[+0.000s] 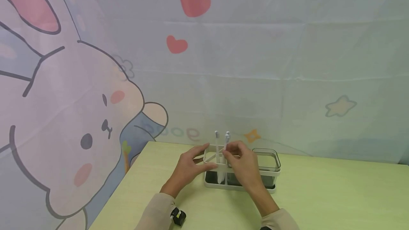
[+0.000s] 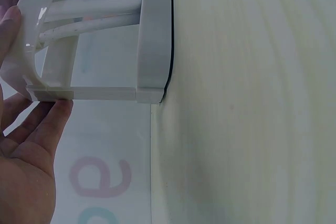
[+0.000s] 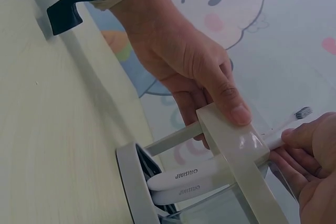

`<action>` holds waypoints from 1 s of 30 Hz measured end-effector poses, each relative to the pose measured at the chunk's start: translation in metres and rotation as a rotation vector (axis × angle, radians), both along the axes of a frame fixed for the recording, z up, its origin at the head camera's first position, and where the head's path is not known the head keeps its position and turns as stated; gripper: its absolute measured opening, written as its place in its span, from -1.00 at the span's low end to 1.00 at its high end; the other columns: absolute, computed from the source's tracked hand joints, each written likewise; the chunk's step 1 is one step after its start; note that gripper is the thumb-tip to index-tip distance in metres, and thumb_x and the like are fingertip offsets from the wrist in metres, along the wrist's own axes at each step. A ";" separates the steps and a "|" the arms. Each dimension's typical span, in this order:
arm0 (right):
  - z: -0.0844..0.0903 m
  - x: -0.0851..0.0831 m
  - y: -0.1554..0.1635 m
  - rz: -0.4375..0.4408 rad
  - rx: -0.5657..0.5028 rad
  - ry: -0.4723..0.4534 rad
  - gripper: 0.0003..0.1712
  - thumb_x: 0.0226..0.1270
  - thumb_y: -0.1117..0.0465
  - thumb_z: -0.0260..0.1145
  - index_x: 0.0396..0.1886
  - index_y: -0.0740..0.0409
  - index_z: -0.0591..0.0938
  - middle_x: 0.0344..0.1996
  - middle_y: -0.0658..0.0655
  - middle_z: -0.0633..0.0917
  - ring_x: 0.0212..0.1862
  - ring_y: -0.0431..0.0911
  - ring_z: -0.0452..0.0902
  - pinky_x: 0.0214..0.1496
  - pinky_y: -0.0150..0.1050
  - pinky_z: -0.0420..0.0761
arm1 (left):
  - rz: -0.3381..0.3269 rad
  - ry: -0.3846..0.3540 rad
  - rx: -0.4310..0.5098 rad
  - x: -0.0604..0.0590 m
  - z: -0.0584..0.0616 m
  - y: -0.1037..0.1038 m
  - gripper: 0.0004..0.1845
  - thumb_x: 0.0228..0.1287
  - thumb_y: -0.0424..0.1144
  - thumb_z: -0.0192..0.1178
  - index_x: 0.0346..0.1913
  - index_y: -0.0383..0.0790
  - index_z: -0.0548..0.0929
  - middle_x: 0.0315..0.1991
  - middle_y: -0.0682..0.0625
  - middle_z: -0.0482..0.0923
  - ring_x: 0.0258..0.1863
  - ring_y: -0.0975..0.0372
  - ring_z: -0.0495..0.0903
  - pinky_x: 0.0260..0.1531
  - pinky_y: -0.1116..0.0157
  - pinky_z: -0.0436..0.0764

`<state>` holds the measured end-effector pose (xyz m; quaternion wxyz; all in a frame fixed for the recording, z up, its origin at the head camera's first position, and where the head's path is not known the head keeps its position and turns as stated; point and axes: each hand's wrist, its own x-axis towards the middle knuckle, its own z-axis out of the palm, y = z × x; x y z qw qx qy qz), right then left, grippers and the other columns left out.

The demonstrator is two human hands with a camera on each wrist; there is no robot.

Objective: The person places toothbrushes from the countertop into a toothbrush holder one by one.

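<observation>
Our left hand (image 1: 188, 168) grips the left end of the holder (image 1: 213, 184); our right hand (image 1: 244, 164) pinches a toothbrush (image 1: 225, 144) standing inside it.

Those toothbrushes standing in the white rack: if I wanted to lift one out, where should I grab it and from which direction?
Probably by the upper shaft just below the bristle head, coming from above. Each toothbrush stands nearly upright in the rack, with only its top clear of the frame. The right hand pinches one there while the left hand grips the rack's end.
</observation>
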<state>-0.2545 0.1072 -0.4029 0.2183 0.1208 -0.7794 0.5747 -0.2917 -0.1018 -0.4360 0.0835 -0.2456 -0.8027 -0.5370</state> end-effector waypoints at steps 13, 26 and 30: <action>0.000 0.001 0.001 -0.011 0.004 0.017 -0.84 0.39 0.40 0.51 -0.09 0.27 0.72 -0.21 0.13 0.79 -0.11 0.01 0.77 -0.09 -0.29 0.82 | -0.004 -0.006 0.010 0.001 0.001 0.000 -0.21 0.24 -0.20 0.60 0.51 -0.23 0.53 0.37 -0.13 0.57 0.37 -0.05 0.55 0.29 0.21 0.66; 0.001 0.002 0.001 -0.005 0.046 0.002 -0.82 0.37 0.40 0.51 -0.08 0.26 0.71 -0.21 0.12 0.78 -0.12 0.00 0.76 -0.08 -0.26 0.83 | -0.006 -0.008 -0.003 0.001 0.001 -0.001 -0.19 0.25 -0.16 0.59 0.53 -0.21 0.51 0.39 -0.12 0.55 0.37 -0.03 0.55 0.30 0.21 0.65; 0.001 0.001 0.002 0.006 0.049 -0.006 -0.79 0.35 0.42 0.52 -0.07 0.28 0.70 -0.20 0.13 0.78 -0.11 0.01 0.76 -0.03 -0.20 0.84 | -0.011 -0.003 -0.010 0.002 0.000 -0.001 -0.19 0.27 -0.15 0.58 0.53 -0.23 0.50 0.39 -0.16 0.55 0.37 -0.05 0.55 0.30 0.19 0.65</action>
